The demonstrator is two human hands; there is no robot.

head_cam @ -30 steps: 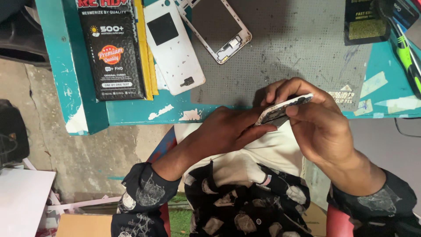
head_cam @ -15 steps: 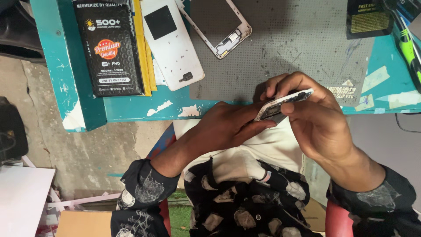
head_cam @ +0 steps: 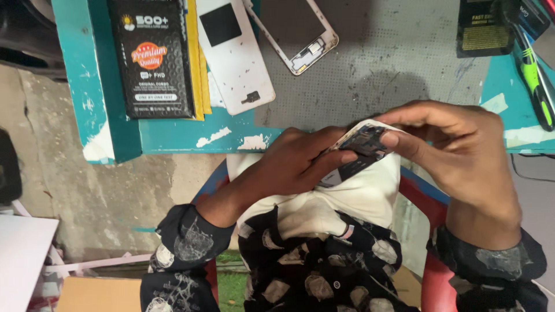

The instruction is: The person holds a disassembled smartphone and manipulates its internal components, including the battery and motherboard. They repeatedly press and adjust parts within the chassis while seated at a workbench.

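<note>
Fingers (head_cam: 338,157) of the left hand (head_cam: 289,164) and of the right hand (head_cam: 457,147) are clenched on an opened phone (head_cam: 361,149), held in the air at centre frame, just below the edge of the bench (head_cam: 404,63). The left thumb presses the phone's lower side; the right fingers wrap its upper edge, thumb on the exposed inner parts (details too small to tell). The phone is tilted, its white rim uppermost. On the bench, upper left of the frame: a black box (head_cam: 151,55) lying on a yellow sheet (head_cam: 202,69), with a white back cover (head_cam: 234,55) just beside it. Upper centre: a phone frame (head_cam: 298,29). Upper right: a green tool (head_cam: 535,86).
</note>
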